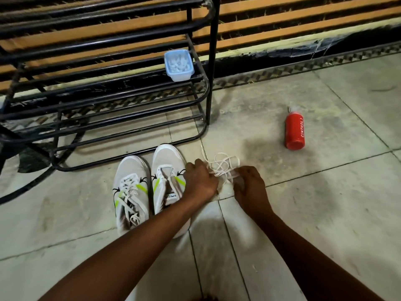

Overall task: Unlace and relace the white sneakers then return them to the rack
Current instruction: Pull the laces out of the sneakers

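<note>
Left hand [200, 181] and right hand [249, 183] both pinch the loose lace [223, 164] beside the unlaced sneaker [168, 170] — likely untangling it for relacing.

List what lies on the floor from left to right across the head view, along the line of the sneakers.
Laced sneaker → unlaced sneaker → left hand → loose white lace → right hand → red bottle, lying further back.

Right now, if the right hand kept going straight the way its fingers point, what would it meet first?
Probably the loose white lace bunched right ahead of the right hand, which already pinches it; beyond lies bare floor. Depth is uncertain.
</note>
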